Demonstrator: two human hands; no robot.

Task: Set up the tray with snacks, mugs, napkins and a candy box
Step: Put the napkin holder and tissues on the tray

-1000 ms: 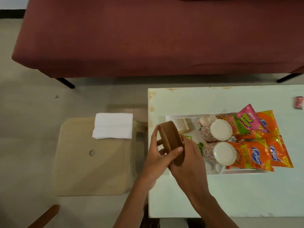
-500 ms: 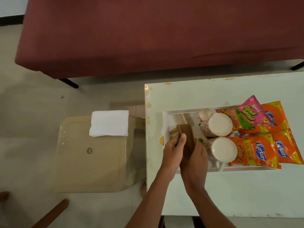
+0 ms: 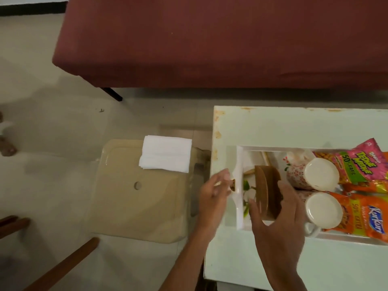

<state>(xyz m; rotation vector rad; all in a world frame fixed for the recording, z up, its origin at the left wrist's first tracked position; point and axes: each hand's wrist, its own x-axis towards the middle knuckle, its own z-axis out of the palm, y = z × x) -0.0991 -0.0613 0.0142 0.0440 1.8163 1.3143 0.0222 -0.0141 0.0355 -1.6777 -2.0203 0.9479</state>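
Note:
A white tray [image 3: 239, 164] lies on the white table [image 3: 273, 127]. Two floral mugs [image 3: 321, 174] [image 3: 324, 211] stand upside down in it. To their right are a pink snack packet [image 3: 361, 164] and orange snack packets [image 3: 369, 217]. A brown wooden holder [image 3: 267, 194] stands upright at the tray's left end. My right hand [image 3: 279, 227] grips the holder, thumb on its left face and fingers on its right. My left hand [image 3: 214, 192] hovers, fingers apart, just off the tray's left rim. A stack of white napkins [image 3: 165, 154] rests on a beige stool [image 3: 136, 206].
The beige stool stands on the floor just left of the table. A maroon bench [image 3: 210, 38] runs across the back, one dark leg [image 3: 111, 94] on the floor. A wooden bar [image 3: 63, 265] juts in at the bottom left.
Both hands lowered the brown holder into the tray's left end. My left hand has let go of it and drawn back to the left; my right hand stays on it.

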